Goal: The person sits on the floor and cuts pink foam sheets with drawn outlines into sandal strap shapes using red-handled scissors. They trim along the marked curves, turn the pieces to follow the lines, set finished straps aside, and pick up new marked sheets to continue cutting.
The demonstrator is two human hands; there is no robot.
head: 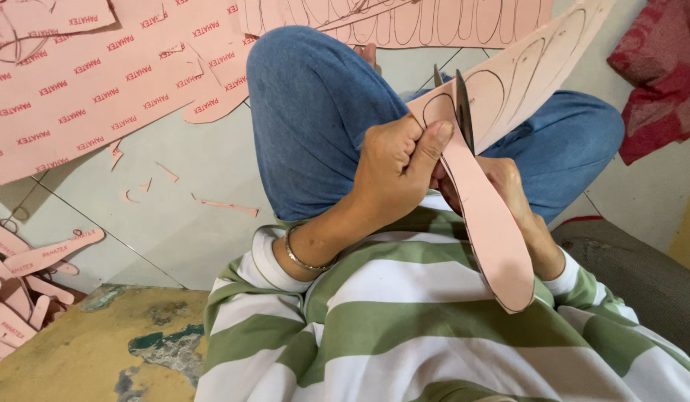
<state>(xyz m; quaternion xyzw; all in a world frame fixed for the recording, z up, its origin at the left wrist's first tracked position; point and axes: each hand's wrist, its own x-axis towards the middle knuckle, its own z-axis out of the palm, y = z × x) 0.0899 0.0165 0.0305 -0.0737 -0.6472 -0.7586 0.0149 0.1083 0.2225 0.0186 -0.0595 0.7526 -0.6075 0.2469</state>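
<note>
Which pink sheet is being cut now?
The pink sheet with drawn outlines, held over the knees by the left hand; scissors cut it. Others lie on the floor.

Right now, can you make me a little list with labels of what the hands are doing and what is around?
Left hand: pinches the pink sheet with drawn sole outlines, thumb on top.
Right hand: mostly hidden behind the sheet, works the dark metal scissors.
Cut part: long pink sole-shaped strip hanging towards the striped shirt.
Floor: large pink printed sheets, small pink scraps.
Left edge: pile of cut pink soles.
</note>
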